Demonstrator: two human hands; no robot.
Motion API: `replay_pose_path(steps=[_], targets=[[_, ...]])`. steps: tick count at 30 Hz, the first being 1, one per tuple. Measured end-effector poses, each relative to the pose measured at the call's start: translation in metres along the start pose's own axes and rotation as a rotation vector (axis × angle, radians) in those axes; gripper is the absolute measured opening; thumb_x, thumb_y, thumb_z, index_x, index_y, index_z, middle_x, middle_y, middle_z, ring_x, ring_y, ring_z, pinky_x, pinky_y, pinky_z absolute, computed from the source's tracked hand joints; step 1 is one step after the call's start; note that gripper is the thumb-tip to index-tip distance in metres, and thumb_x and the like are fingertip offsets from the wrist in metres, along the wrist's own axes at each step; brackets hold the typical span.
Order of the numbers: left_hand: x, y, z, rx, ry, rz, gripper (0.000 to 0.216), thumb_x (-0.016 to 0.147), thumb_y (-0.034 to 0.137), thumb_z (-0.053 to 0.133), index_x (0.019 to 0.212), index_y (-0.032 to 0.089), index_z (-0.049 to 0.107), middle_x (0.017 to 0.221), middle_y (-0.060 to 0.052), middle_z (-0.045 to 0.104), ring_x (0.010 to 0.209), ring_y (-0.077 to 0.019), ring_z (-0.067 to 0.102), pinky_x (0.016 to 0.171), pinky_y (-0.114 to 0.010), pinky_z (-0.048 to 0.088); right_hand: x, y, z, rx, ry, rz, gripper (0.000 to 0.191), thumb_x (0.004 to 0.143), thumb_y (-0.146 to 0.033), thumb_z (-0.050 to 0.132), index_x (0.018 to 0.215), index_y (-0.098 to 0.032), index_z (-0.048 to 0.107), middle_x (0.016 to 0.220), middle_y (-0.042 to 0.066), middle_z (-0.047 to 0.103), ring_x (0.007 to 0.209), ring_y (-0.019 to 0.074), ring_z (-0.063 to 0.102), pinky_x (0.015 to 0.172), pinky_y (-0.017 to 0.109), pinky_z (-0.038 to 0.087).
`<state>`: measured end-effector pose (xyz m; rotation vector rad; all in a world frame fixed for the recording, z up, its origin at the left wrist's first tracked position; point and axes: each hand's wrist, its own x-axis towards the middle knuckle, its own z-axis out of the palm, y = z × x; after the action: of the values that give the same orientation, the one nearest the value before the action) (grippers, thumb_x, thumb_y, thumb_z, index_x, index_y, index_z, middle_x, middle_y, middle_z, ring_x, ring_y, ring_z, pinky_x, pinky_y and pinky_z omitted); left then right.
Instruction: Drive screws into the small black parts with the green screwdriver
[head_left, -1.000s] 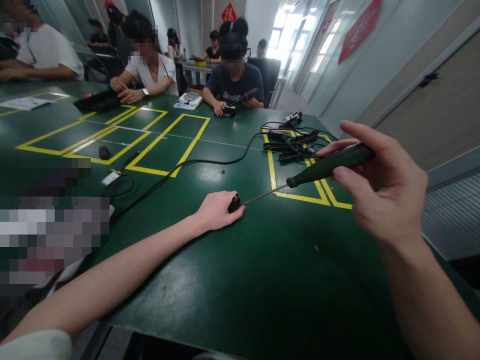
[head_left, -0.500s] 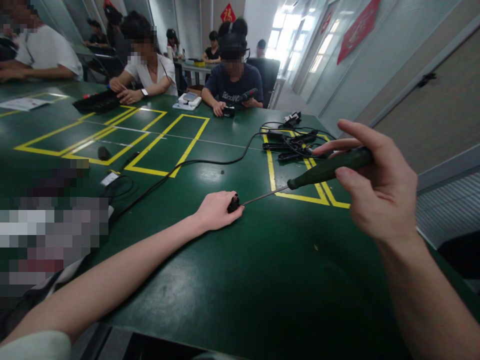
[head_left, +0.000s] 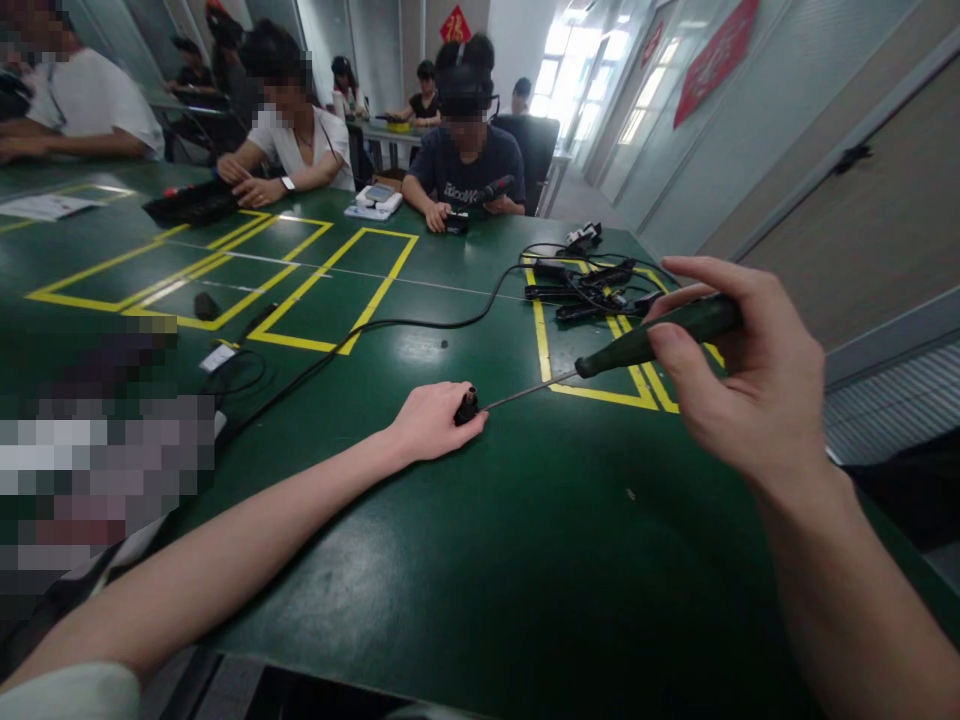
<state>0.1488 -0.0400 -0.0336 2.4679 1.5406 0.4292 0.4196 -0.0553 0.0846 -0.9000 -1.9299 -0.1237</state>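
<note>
at three o'clock, the right hand [head_left: 757, 385] grips a screwdriver [head_left: 615, 352]; the left hand [head_left: 427, 422] holds a small black part [head_left: 466, 409].

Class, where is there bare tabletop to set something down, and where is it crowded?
Free: green table between left arm and right arm, bar one fleck; beyond the cable, between a yellow outline and black parts. Crowded: around those parts, beyond the screwdriver.

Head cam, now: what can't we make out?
All in the head view:
Black part: partly hidden by the left hand.
Screwdriver: tip contact too small to tell.
Right hand: some fingers hidden behind the screwdriver.
Left sleeve: cut off by the picture edge.
Pixelated patch: contents masked.
</note>
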Motion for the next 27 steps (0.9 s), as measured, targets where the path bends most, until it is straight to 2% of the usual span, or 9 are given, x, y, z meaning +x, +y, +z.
replay_pose_path(steps=[15,18,22,27], targets=[[-0.0008,-0.002,-0.001,-0.01,0.002,0.01,0.027,0.101,0.044,0.056,0.088,0.02,0.062,0.084,-0.006,0.072,0.08,-0.0242,0.07,0.071,-0.033,0.049,0.001,-0.0028,0.0023,0.047,0.002,0.026,0.04,0.095,-0.025,0.069,0.135,-0.024,0.067,0.1,0.004,0.069,0.073,0.0152,0.061,0.061,0.031,0.05],[-0.0008,-0.0017,-0.0015,0.005,-0.005,0.008,0.027,0.101,0.044,0.056,0.088,0.02,0.061,0.083,-0.006,0.071,0.079,-0.024,0.069,0.071,-0.033,0.048,0.0019,-0.0053,0.0015,0.065,-0.004,0.034,0.04,0.094,-0.022,0.069,0.133,-0.024,0.067,0.1,0.004,0.07,0.079,0.0162,0.065,0.066,0.032,0.053],[-0.001,-0.0024,-0.0008,0.003,0.009,0.014,0.028,0.101,0.044,0.056,0.087,0.02,0.061,0.082,-0.006,0.071,0.077,-0.0235,0.069,0.07,-0.033,0.049,0.0022,-0.0081,0.0,0.149,-0.023,0.006,0.041,0.093,-0.015,0.067,0.133,-0.026,0.067,0.102,0.003,0.07,0.09,0.0166,0.07,0.08,0.033,0.059],[-0.0006,-0.0031,0.0,0.006,0.006,0.015,0.028,0.101,0.044,0.056,0.088,0.02,0.062,0.083,-0.006,0.071,0.078,-0.0237,0.069,0.07,-0.033,0.049,0.0009,-0.0075,0.002,0.217,-0.022,-0.002,0.042,0.091,-0.014,0.067,0.129,-0.03,0.068,0.102,0.001,0.071,0.093,0.0186,0.071,0.087,0.037,0.059]])
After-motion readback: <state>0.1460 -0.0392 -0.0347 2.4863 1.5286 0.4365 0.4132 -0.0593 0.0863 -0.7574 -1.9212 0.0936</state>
